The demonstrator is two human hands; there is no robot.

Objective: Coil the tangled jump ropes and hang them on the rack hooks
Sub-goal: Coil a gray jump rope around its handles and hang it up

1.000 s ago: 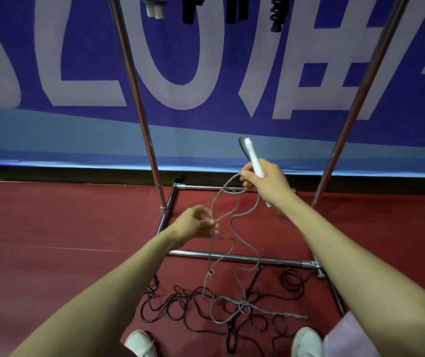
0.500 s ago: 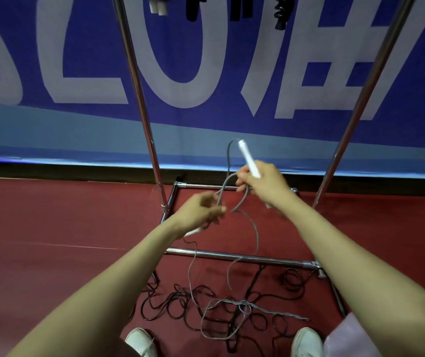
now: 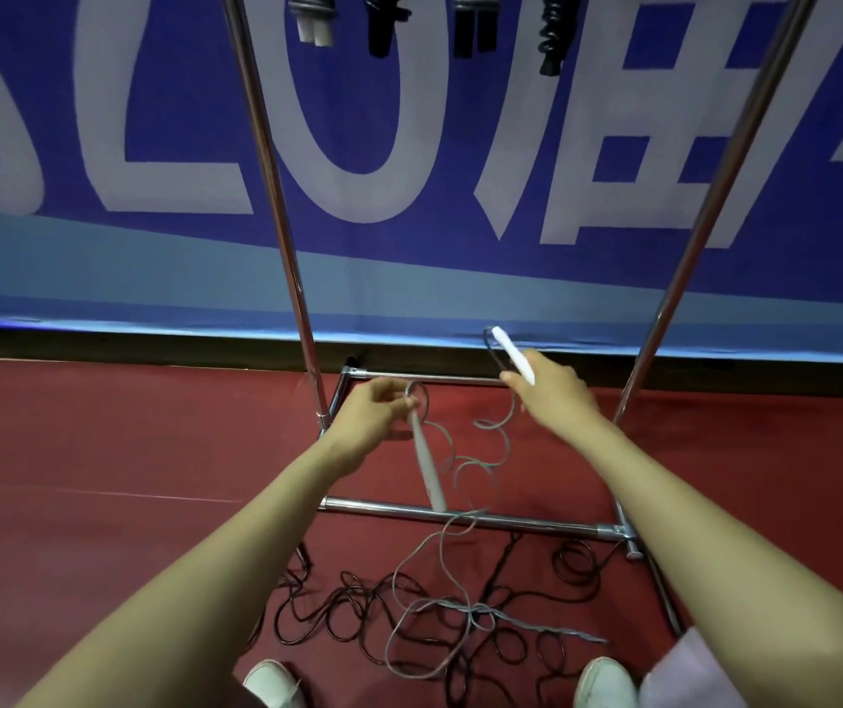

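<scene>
Right hand (image 3: 552, 393) gripping one handle (image 3: 514, 356), left hand (image 3: 376, 413) pinching grey rope (image 3: 442, 551) above the other handle (image 3: 427, 467), knot (image 3: 478, 613) low beneath both: untangling step; next, probably loosen it before coiling.

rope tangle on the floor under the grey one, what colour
Black: the floor tangle lies under the grey rope, clearest in the head view.
</scene>
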